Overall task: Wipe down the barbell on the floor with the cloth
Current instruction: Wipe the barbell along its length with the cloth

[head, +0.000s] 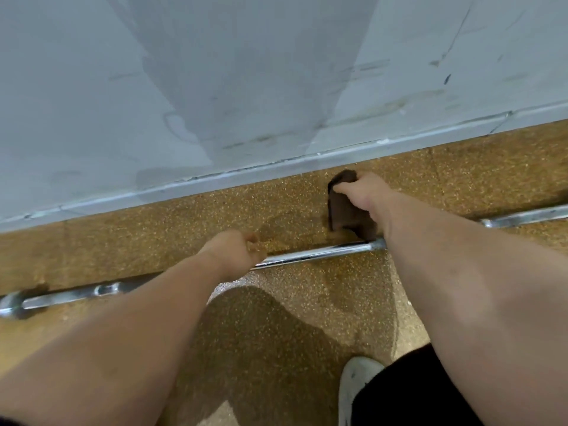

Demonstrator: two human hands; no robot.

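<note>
A chrome barbell (319,252) lies on the speckled tan floor, running from lower left to upper right, parallel to the wall. My left hand (236,252) is closed around the bar near its middle. My right hand (364,193) grips a dark brown cloth (344,212) just beyond the bar, to the right of my left hand; the cloth hangs down to the bar's far side. My right forearm hides the stretch of bar beneath it. The bar's left sleeve end (12,304) shows at the frame's left edge.
A grey-blue wall (215,87) with a pale baseboard (276,169) rises close behind the bar. My white shoe (353,388) and dark shorts (408,392) are at the lower right. Shadows fall on the floor between my arms.
</note>
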